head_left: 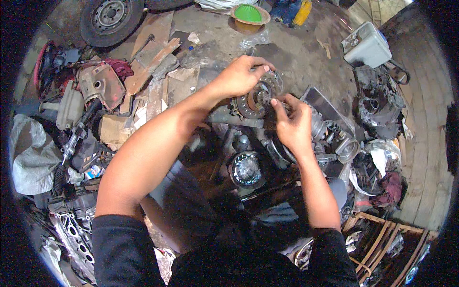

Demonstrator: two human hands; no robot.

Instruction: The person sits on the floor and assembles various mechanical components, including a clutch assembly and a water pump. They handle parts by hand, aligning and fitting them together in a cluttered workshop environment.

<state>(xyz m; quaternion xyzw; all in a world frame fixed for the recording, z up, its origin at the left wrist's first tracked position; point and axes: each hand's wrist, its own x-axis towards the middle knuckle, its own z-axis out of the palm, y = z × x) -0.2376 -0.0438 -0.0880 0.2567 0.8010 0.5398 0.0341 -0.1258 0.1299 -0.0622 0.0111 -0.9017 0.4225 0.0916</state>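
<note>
A round metal part with a ring of holes and a toothed edge (249, 101) stands tilted in front of me, its right side blurred. My left hand (241, 76) is closed at its upper rim, fingers bent over toward the far side. My right hand (294, 123) is pinched at the right of the part, thumb and forefinger close to its centre. What sits between those fingertips is too blurred to name. Nearer me, between my legs, is a dark round part with a shiny, wet-looking middle (247, 169).
Metal engine parts (342, 146) lie to the right, by a flat dark tray (330, 107). A grey plastic container (368, 45) stands far right. A green-lined bowl (248, 15) and a wheel (112, 19) are at the back. Wood, cardboard and a cylinder head (74, 232) crowd the left.
</note>
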